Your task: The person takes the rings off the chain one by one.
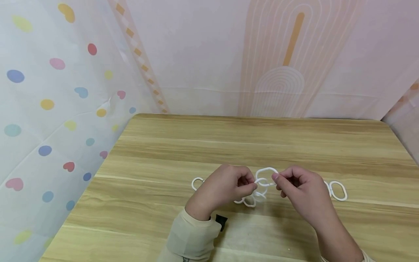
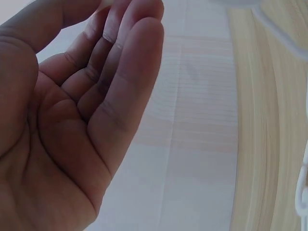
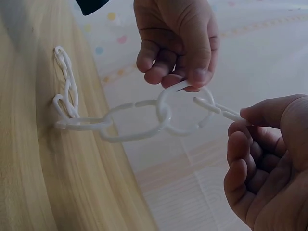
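Evidently you're working a join in the white chain (image 3: 134,138) — hooking or unhooking, I can't tell. Your left hand (image 1: 222,187) pinches one link (image 3: 180,133); your right hand (image 1: 302,193) pinches a second link (image 3: 233,117), which seems to pass through it. The chain sags from there to the table (image 1: 229,142), well short of its far edge; more links (image 1: 338,199) lie toward its right edge. Next, I'd judge, calls for a small twist at the second link's gap — left hand steady.
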